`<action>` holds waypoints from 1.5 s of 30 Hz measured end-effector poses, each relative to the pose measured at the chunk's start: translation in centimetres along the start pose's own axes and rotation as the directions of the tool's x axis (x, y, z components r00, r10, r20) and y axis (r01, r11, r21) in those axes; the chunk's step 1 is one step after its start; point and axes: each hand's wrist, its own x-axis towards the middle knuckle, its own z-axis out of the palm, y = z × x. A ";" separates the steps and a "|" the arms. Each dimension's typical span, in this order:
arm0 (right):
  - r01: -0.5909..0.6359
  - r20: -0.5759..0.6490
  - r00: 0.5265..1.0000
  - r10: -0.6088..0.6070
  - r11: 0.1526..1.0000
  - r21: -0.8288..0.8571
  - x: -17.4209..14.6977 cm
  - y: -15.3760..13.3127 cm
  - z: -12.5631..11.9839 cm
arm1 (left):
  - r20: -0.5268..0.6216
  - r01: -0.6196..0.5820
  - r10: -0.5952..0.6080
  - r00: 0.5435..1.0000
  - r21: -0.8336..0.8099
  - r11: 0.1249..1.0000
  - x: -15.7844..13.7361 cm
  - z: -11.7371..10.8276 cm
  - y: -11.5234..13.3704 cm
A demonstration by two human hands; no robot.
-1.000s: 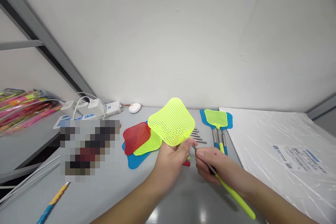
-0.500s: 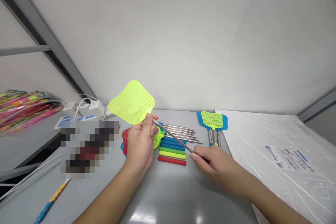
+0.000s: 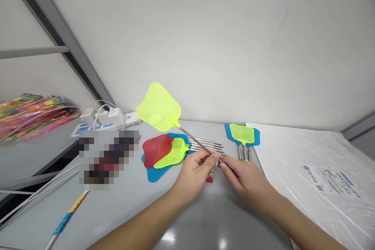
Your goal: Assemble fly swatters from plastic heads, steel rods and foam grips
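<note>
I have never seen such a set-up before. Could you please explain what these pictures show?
There is no machine: the grip is a person's bare left hand and right hand. A camera worn on the head looks forward and down at them. The left hand pinches the shaft of a yellow-green fly swatter; the right hand closes around its lower part. On the grey table lie red, yellow-green and blue mesh heads, with metal rods to their right. Farther right are more swatters, then a white wrapped sheet.
</note>
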 end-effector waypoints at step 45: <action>0.267 -0.260 0.771 -0.581 0.666 -0.696 0.3 1.3 -0.5 | 0.065 -0.153 0.142 0.988 0.203 0.967 -0.2 -1.0 0.5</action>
